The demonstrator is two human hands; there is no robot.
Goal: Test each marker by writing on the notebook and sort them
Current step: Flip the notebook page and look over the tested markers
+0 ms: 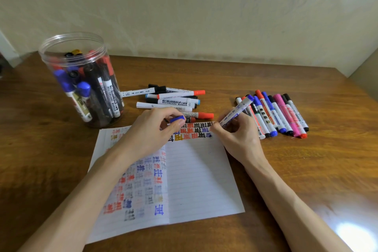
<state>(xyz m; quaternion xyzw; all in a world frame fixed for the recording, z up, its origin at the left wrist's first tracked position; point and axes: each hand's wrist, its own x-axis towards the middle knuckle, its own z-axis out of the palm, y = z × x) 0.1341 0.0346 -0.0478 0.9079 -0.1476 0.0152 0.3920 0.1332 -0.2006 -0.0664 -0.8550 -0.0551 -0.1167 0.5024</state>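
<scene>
From where I stand, both forearms reach in across the wooden worktop (pixel 266 80) and meet over the top edge of the open notebook (pixel 200 180). The left hand (pixel 151 131) rests on the left page, thumb and fingertips pinching a blue cap (pixel 177 118). The right hand (pixel 239 137) grips a blue marker (pixel 237 111) low on its white barrel, the blue end slanting up and to the right, the writing end down at the top of the right page beside a short fresh blue stroke; the tip itself is hidden by the fingers. Rows of black, red, blue and yellow characters fill that top strip, and fainter ones cover the left page. At the far left stands a clear plastic jar (pixel 48 57), lidless, crowded with upright markers (pixel 106 88). Beyond the notebook lies a loose heap of markers (pixel 173 99), one red-capped one partly behind the left fingers. To the right, touching side by side, lies a tidy row of markers (pixel 284 114), just beyond the right hand.
</scene>
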